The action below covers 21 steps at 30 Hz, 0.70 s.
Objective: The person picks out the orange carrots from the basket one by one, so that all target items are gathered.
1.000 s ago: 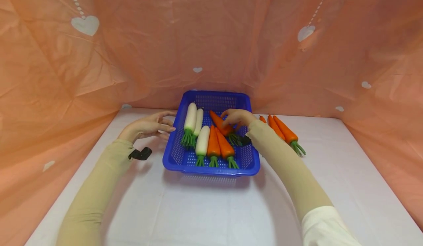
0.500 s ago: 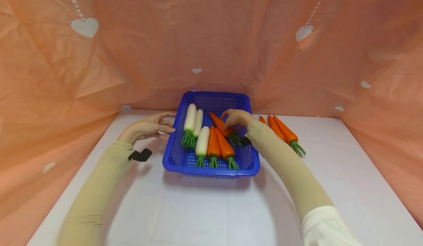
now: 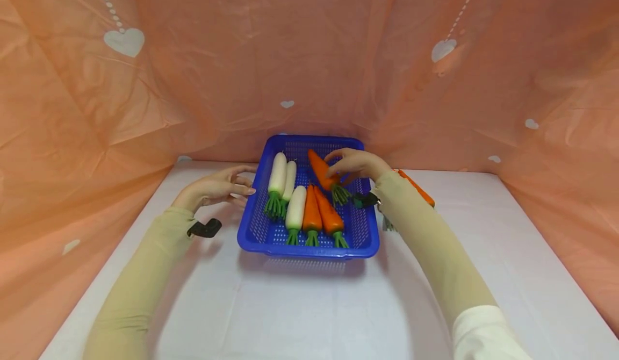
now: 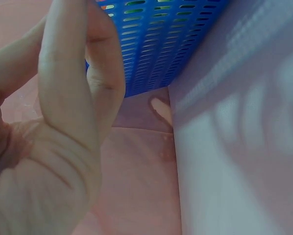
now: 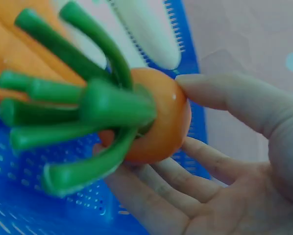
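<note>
My right hand [image 3: 360, 164] pinches a carrot [image 3: 321, 171] between thumb and fingers, above the back right part of the blue basket [image 3: 309, 252]. In the right wrist view the held carrot [image 5: 173, 115] points its green stalks at the camera, with fingers curled beneath it. My left hand [image 3: 217, 184] is at the basket's left side, its fingers loosely bent against or close beside the outer wall; contact is hard to tell. Inside the basket, white radishes [image 3: 277, 174] lie on the left, and two carrots [image 3: 311, 209] lie side by side near the front.
More carrots [image 3: 417, 189] lie on the white table [image 3: 309, 311] right of the basket, partly hidden by the right forearm. An orange cloth [image 3: 309, 54] with white hearts hangs behind and along the sides. A black wrist camera [image 3: 204, 228] sits on the left wrist.
My right hand has raised the carrot off the basket floor and moved slightly up and right. The right forearm now covers more of the table carrots. My left hand has stayed in place.
</note>
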Available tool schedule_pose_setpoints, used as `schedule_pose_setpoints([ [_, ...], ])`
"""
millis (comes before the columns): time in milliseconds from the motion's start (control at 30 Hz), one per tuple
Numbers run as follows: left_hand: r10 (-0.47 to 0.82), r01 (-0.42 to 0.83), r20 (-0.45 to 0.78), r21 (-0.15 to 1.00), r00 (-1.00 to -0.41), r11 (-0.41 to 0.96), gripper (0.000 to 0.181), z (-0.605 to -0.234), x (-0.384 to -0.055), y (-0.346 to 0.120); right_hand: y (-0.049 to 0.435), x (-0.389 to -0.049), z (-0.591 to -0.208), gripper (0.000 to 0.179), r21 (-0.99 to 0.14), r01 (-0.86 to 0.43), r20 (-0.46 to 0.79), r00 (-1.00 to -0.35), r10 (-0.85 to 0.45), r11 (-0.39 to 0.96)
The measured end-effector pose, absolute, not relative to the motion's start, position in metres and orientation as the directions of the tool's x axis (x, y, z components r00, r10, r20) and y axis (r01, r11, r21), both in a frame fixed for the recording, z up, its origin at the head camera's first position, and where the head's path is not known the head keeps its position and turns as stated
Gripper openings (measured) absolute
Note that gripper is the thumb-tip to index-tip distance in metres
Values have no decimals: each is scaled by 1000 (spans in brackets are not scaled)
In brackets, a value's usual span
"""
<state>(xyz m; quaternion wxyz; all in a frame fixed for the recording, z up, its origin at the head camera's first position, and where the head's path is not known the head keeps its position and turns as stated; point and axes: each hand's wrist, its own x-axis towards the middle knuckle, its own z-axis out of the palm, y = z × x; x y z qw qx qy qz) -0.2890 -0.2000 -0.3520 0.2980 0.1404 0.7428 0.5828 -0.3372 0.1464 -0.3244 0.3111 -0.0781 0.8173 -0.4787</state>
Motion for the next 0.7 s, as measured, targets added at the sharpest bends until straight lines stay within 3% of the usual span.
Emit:
schedule_pose_setpoints([
  [400, 584, -92, -256, 951, -770, 296, 79, -355, -287, -209, 177, -318, -301, 60, -916, 117, -316, -801, -508, 384],
  [700, 532, -152, -287, 947, -796, 283, 75, -353, -282, -212, 215, -300, -292, 57, -951, 65, -219, -830, -513, 302],
])
